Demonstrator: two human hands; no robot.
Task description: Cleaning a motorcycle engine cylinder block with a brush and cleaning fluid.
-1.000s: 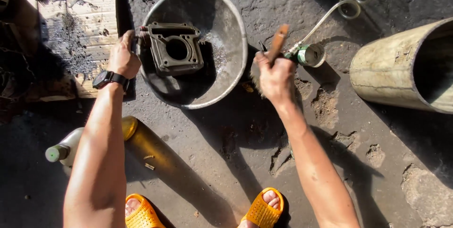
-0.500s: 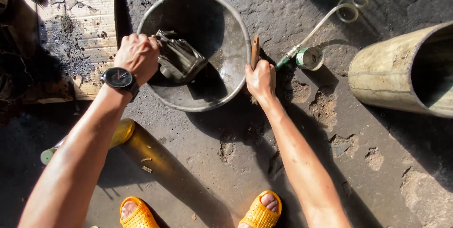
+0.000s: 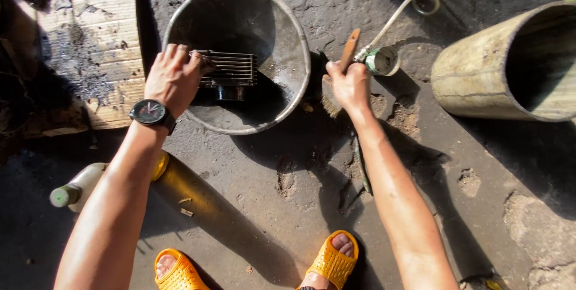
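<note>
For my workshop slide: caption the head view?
Left hand grips finned cylinder in basin; right hand holds brush.

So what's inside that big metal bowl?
Inside the metal bowl sits a finned metal engine part, gripped at its end by the left hand. The part and its shadow hide the bowl's bottom beneath it, so any liquid there can't be told.

Finned engine cylinder (image 3: 229, 74) inside metal basin (image 3: 288, 32), gripped at its left end by left hand (image 3: 174, 77); right hand (image 3: 351, 86), holding brush (image 3: 343, 62), just right of basin; small can (image 3: 383, 61) beside it; large pipe (image 3: 480, 68) far right; bottle (image 3: 81, 187) lower left.
</note>
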